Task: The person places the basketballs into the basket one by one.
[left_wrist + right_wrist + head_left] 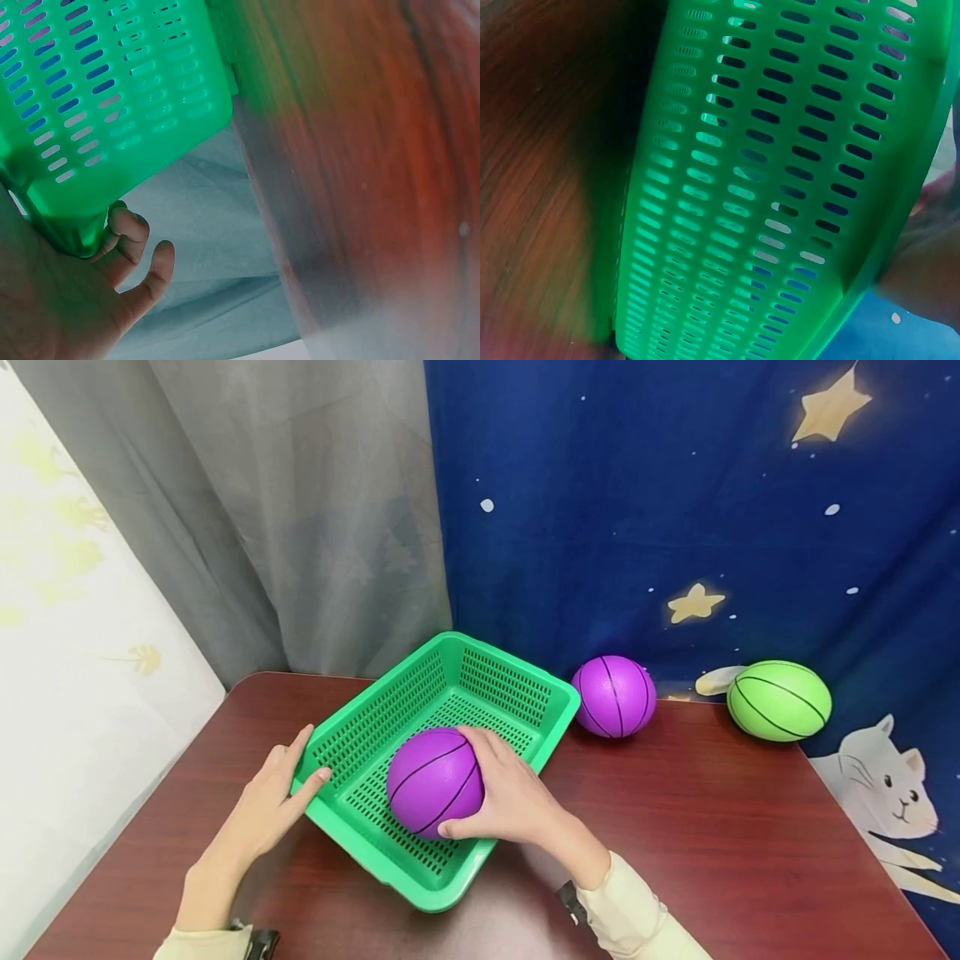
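Observation:
A green plastic basket [517,664] with slotted walls stands at an angle on the table. My left hand [266,797] grips its left corner, thumb over the rim and the other fingers along the outside. In the left wrist view, fingers of the left hand [82,300] show beneath the basket's rim corner. A purple ball [431,785] with black seam lines is inside the basket, and my right hand [510,789] holds it from the right. Whether the ball touches the basket floor I cannot tell. The right wrist view shows mostly the basket's slotted wall [727,180].
Another purple ball [613,697] sits just right of the basket's far corner. Farther right, a light green ball [780,701] lies by the back edge of the reddish-brown table [697,835]. Grey and blue curtains [600,527] hang behind the table.

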`<act>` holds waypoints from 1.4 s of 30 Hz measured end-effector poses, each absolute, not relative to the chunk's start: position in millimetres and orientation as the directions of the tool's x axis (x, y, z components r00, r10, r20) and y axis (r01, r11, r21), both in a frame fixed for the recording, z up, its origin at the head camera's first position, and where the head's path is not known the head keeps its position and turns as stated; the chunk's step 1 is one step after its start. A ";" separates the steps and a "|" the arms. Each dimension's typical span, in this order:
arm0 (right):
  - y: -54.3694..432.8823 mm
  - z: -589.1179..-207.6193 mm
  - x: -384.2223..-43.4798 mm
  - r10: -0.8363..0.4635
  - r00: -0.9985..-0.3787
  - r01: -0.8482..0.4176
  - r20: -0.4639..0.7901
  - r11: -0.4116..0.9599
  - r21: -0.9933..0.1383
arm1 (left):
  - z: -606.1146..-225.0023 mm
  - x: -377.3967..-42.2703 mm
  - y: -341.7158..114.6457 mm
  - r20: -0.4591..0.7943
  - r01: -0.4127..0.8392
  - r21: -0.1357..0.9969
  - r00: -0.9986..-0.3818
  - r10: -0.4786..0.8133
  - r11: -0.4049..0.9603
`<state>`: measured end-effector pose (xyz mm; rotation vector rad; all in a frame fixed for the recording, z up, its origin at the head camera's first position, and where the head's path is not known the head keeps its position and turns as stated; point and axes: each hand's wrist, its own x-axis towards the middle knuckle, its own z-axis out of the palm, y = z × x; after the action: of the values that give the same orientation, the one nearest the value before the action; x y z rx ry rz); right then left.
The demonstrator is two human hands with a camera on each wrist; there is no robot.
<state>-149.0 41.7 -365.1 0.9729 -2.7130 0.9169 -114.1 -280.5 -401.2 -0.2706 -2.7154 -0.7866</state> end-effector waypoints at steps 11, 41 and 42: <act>35.9 -365.5 -148.6 -0.702 -0.674 -0.727 0.231 0.573 -0.378 | -400.0 -114.9 -279.3 0.328 0.245 0.491 -0.941 0.083 0.836; 64.6 -352.3 -141.1 -0.666 -0.735 -0.634 0.126 0.609 -0.477 | -400.4 -115.8 -280.5 0.340 0.264 0.515 -0.936 0.089 0.816; 68.3 -351.8 -141.0 -0.656 -0.740 -0.633 0.146 0.607 -0.481 | -400.4 -115.4 -280.9 0.344 0.265 0.513 -0.935 0.088 0.817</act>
<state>-141.0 68.3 -351.8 1.1469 -2.8560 0.8263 -115.4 -280.9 -400.4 -0.2689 -2.6960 -0.8252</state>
